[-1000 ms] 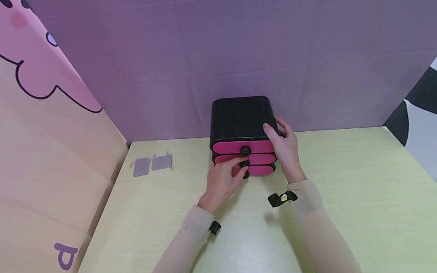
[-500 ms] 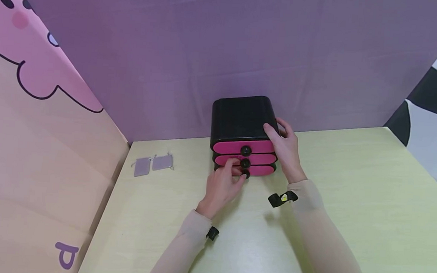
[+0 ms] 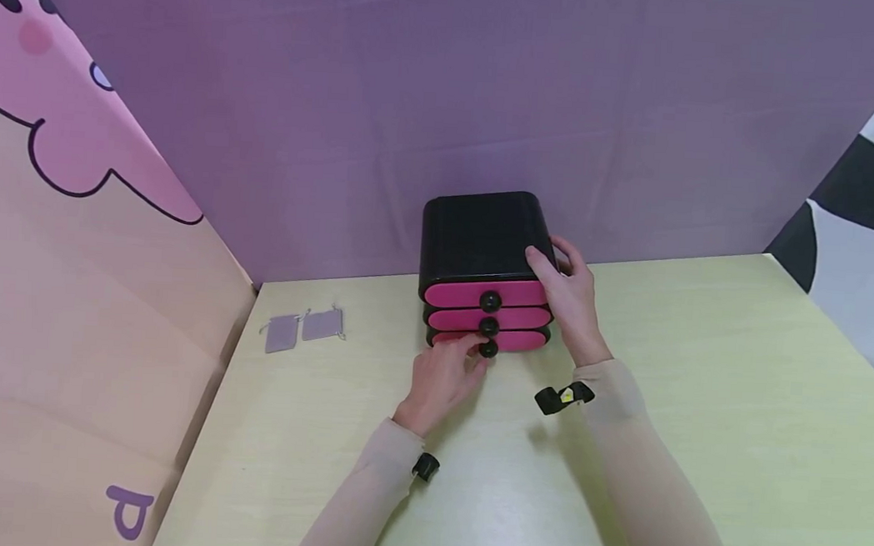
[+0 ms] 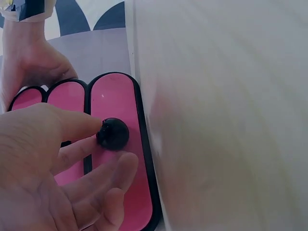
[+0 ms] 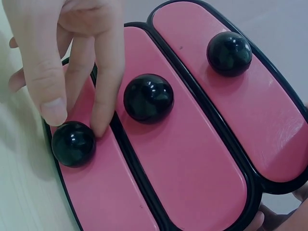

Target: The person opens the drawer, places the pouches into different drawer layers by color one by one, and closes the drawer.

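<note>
A small black drawer cabinet (image 3: 484, 234) with three pink drawer fronts stands at the table's back, against the purple cloth. All three drawers look pushed in, each with a round black knob. My left hand (image 3: 441, 383) is at the bottom drawer's knob (image 3: 488, 349), thumb and forefinger pinching it from two sides in the right wrist view. Its other fingers lie loosely bent near the pink front (image 4: 113, 98). With the thumb on the top edge, my right hand (image 3: 573, 306) grips the cabinet's right side; its fingertips are partly hidden behind that side.
Two small greyish-purple drawstring pouches, one nearer (image 3: 281, 334) and one beside it (image 3: 323, 325), lie flat on the pale wooden table (image 3: 738, 392) at the back left. A printed panel (image 3: 106, 286) borders the left, and a purple cloth (image 3: 303, 131) hangs behind.
My left hand has gone down from the middle drawer's knob to the bottom one and now pinches it. The right hand keeps its hold on the cabinet's side.
</note>
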{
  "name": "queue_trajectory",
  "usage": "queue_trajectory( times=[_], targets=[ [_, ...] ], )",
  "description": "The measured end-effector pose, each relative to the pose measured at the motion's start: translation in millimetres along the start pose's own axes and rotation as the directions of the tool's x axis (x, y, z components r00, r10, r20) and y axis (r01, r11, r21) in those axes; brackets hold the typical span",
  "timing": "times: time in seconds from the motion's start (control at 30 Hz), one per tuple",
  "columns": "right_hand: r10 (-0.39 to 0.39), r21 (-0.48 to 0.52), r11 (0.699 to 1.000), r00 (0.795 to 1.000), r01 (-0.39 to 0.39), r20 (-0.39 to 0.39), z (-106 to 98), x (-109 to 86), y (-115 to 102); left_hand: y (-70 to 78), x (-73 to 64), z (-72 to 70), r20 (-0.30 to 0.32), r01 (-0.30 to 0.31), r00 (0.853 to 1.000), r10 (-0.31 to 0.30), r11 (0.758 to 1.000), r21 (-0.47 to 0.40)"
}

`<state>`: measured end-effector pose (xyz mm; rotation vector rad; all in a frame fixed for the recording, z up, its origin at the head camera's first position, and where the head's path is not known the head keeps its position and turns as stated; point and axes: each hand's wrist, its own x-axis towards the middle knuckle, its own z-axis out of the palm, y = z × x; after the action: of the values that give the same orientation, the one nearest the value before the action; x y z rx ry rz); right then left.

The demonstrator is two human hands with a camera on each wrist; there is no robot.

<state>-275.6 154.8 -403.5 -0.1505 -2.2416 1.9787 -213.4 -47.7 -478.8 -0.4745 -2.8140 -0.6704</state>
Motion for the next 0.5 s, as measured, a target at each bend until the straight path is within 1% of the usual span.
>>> queue_trajectory(
  times=[0.23,0.4,0.5],
  targets=[
    [0.005,0.009,1.0,1.0,-0.005,0.003,-0.1,0.1,0.3,-1.1,3.4,3.4,-0.013,0.007,1.0,-0.008,1.0,-0.027],
    [0.006,0.005,1.0,1.0,-0.006,-0.002,0.5,-0.3,-0.4,-1.0,7.0,5.6,-0.038,0.011,0.999,-0.012,1.0,-0.026],
    [0.008,0.005,1.0,1.0,-0.008,-0.003,0.6,-0.3,-0.3,-0.5,8.2,5.8,-0.04,0.014,0.999,-0.016,0.999,-0.029]
  ],
)
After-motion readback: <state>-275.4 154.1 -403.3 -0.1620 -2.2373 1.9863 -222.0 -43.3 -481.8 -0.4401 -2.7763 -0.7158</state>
